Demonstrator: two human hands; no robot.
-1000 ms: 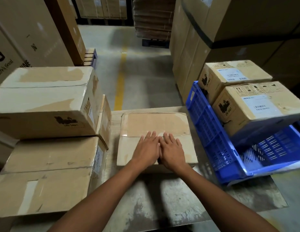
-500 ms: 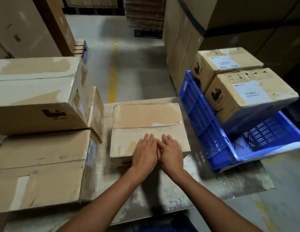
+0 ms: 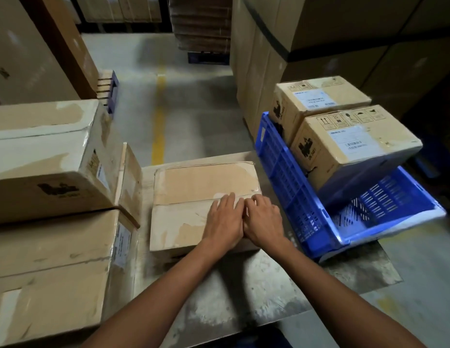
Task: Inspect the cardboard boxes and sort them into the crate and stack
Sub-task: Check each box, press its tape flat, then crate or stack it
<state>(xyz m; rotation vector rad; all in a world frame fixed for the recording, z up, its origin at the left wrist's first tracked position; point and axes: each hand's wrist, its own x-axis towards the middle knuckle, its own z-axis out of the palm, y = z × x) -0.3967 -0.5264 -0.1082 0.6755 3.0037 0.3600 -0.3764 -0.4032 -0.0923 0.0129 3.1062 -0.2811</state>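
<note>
Resting flat on box [image 3: 191,187]: left hand [image 3: 225,223], right hand [image 3: 264,222].

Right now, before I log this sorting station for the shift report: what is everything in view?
flat brown cardboard box: one, tan with torn tape patches, middle of the table, under both hands
large brown cardboard boxes: two, tan, stacked one on the other at the table's left
blue slatted plastic crate: one, blue, tilted, at the table's right
labelled cardboard boxes: two, tan with white labels, in the crate, one behind the other
worn grey metal table: one, grey, scuffed, under the boxes
yellow floor line: one, yellow, aisle beyond the table
tall brown cartons: several, brown, behind the crate
left hand: one, flat on the flat box
right hand: one, flat beside the left
</note>
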